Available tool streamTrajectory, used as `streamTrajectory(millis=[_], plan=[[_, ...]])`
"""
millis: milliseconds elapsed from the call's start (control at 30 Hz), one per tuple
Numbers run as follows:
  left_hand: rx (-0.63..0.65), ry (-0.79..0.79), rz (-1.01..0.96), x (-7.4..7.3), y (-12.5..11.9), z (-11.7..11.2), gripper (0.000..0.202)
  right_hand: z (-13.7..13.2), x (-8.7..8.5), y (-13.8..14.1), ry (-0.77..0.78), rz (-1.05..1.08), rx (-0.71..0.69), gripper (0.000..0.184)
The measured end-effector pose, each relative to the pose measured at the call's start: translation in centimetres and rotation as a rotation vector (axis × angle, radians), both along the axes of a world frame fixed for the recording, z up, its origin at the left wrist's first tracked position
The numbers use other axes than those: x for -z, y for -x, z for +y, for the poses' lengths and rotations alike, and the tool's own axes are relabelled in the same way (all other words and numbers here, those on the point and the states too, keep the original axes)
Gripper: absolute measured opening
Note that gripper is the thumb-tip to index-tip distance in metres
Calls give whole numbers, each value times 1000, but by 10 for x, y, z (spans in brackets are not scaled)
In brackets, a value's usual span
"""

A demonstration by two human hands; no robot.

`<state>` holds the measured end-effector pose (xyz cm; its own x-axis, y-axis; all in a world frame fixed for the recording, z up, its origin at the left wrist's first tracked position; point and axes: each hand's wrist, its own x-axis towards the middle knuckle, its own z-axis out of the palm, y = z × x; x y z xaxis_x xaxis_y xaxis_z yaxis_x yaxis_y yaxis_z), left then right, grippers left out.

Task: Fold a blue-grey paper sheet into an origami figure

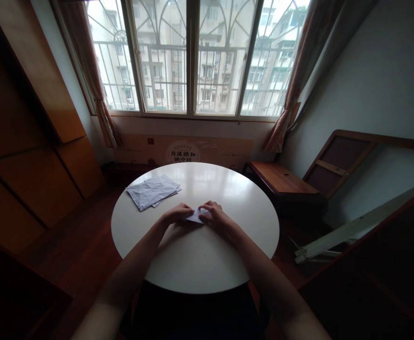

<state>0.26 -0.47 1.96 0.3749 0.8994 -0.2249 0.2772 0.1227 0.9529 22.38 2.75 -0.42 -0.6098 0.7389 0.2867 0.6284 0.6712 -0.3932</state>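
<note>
A small folded piece of paper (195, 217), pale bluish-white, is held between my two hands just above or on the round white table (193, 264); I cannot tell whether it touches the top. My left hand (177, 213) pinches its left side, thumb toward the middle. On its right side my right hand (214, 213) grips it with fingers curled and partly hiding it. Back left on the table lies a stack of creased paper sheets (153, 191), apart from both hands.
Beyond the table a long printed box or board (221, 148) stands under the barred window (193, 61). A low wooden bench (281, 178) is at the right, near a leaning wooden frame (329, 166). Orange-brown cabinets (33, 189) line the left side.
</note>
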Motion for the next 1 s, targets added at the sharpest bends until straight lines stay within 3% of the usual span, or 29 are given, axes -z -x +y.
streamTrajectory(millis=[200,300,433,567,767,1000], plan=[[-159,-383,486,-1,5,4,26,-6,-6,2,-7,-57,83,36],[-205,-658,586,-3,3,3,21,-8,-9,3,-16,-63,174,36],[47,-910,439,-3,-7,-3,19,-9,-10,2,-19,-56,261,35],[202,-865,293,3,-15,-7,25,-9,-9,1,-40,-33,255,31],[142,-803,268,17,-3,5,18,-5,-8,2,-103,8,176,26],[70,-702,271,16,0,6,14,0,-2,2,-31,77,79,24]])
